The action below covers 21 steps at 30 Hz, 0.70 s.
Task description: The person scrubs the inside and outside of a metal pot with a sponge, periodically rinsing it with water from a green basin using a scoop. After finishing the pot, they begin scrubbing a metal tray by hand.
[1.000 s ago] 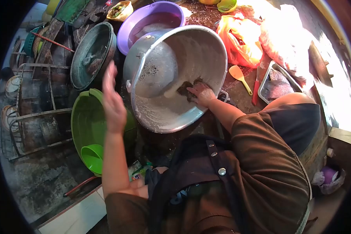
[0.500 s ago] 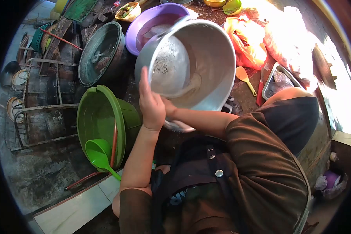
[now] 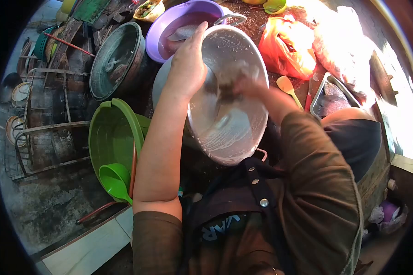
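Both hands have closed in since a moment ago — the left hand point(image 3: 186, 68) now grips the tilted, sudsy aluminium pot's point(image 3: 234, 133) upper-centre rim, while the blurred right hand point(image 3: 248, 85) scrubs inside, its clasp unreadable.

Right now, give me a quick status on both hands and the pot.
Left hand grips pot rim. Right hand, blurred, scrubs inside. Green basin beside, clear.

Wet dark floor point(image 3: 50, 206) crowded with basins, a pale tile edge point(image 3: 92, 245), harsh sunlight at right.
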Motion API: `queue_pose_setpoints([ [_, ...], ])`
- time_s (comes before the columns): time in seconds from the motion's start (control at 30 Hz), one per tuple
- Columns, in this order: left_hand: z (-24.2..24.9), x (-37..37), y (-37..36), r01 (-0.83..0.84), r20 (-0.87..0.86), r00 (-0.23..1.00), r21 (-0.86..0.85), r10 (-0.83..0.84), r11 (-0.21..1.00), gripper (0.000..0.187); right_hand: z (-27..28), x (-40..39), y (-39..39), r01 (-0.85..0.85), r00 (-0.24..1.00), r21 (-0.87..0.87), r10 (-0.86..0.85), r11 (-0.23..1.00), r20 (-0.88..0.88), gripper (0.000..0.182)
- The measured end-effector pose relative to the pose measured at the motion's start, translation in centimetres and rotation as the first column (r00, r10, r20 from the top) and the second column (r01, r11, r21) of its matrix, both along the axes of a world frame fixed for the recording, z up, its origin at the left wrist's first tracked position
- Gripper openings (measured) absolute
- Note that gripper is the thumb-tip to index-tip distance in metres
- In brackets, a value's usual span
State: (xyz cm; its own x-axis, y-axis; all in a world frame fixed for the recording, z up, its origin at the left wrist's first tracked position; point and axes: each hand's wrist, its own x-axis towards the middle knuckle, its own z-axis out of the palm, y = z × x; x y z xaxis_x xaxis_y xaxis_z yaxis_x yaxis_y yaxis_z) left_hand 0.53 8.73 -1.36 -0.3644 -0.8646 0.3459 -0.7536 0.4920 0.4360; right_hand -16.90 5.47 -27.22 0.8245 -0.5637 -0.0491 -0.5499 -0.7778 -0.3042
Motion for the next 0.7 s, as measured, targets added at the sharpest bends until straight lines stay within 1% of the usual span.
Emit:
queue_pose_setpoints([
  [0.03,0.0,-0.2,0.1,-0.01,-0.005,1.0,0.022,0.01,1.0,0.065,0.3,-0.8,-3.6,-0.039,0.999,-0.285,0.037,0.958,-0.01,0.032],
  [0.07,-0.7,0.0,-0.4,0.032,-0.019,0.999,-0.076,-0.033,0.997,0.066,0.3,-1.7,-7.4,-0.037,0.999,-0.555,0.032,0.831,-0.018,0.03],
  [0.1,-0.6,0.0,-0.4,0.037,-0.027,0.999,-0.079,-0.04,0.996,0.066,-1.4,-2.0,-11.0,-0.16,0.987,-0.824,0.08,0.543,-0.139,0.032],
  [0.17,-0.4,-0.2,-0.2,-0.013,-0.015,1.0,-0.044,0.012,0.999,0.065,3.1,-2.5,-11.3,-0.173,0.985,-0.817,0.09,0.55,-0.148,0.034],
  [0.2,-0.3,-0.1,-0.1,-0.048,-0.004,0.999,-0.029,0.048,0.998,0.062,4.7,-2.5,-10.9,-0.181,0.983,-0.807,0.109,0.561,-0.145,0.041],
  [0.23,-0.3,-0.1,0.2,-0.054,-0.012,0.999,-0.033,0.053,0.998,0.062,4.4,-2.7,-9.7,-0.19,0.982,-0.808,0.114,0.557,-0.152,0.041],
  [0.27,-0.4,-0.1,0.5,-0.146,-0.012,0.989,-0.016,0.145,0.989,0.055,3.7,-3.1,-7.5,0.024,0.994,-0.61,-0.083,0.792,-0.068,0.04],
  [0.3,-0.4,-0.1,0.5,-0.233,-0.01,0.972,-0.004,0.233,0.972,0.05,2.7,-3.7,-5.3,0.059,0.98,-0.463,-0.138,0.885,-0.141,0.041],
  [0.33,-0.5,-0.1,0.3,-0.234,-0.016,0.972,-0.012,0.234,0.972,0.05,1.9,-4.2,-3.0,0.12,0.956,-0.316,-0.196,0.941,-0.22,0.042],
  [0.37,-0.7,0.0,0.3,-0.252,0.002,0.968,-0.022,0.252,0.968,0.044,0.3,-4.5,-0.1,-0.017,0.919,-0.255,-0.085,0.967,-0.384,0.045],
  [0.4,-0.9,0.1,0.2,-0.27,0.02,0.962,-0.031,0.271,0.962,0.039,-2.9,-4.1,2.9,0.076,0.949,-0.125,-0.11,0.989,-0.295,0.05],
  [0.43,-0.9,0.2,0.0,-0.272,0.019,0.962,-0.032,0.273,0.962,0.039,-2.2,-2.8,5.8,0.089,0.952,0.084,-0.059,0.993,-0.301,0.048],
  [0.5,-0.9,0.1,-0.5,-0.29,0.025,0.957,0.003,0.29,0.957,0.032,-4.5,-1.2,9.6,-0.051,0.998,0.298,0.056,0.953,-0.01,0.047],
  [0.53,-0.9,0.2,-0.6,-0.287,0.023,0.958,0.0,0.287,0.958,0.032,-4.4,-1.2,10.2,-0.047,0.999,0.294,0.053,0.955,-0.012,0.047],
  [0.6,-1.0,0.7,-0.9,-0.276,0.035,0.96,-0.012,0.277,0.961,0.031,-4.1,-1.2,10.1,-0.163,0.986,0.334,0.145,0.929,0.079,0.049],
  [0.67,-1.1,0.9,-0.9,-0.254,0.047,0.966,-0.043,0.256,0.966,0.031,-6.0,-2.9,5.2,-0.218,0.974,0.239,0.228,0.946,-0.013,0.043],
  [0.7,-1.1,0.9,-0.9,-0.226,0.062,0.971,-0.067,0.23,0.972,0.031,1.6,-2.9,2.6,-0.148,0.925,0.245,0.221,0.958,-0.308,0.032],
])
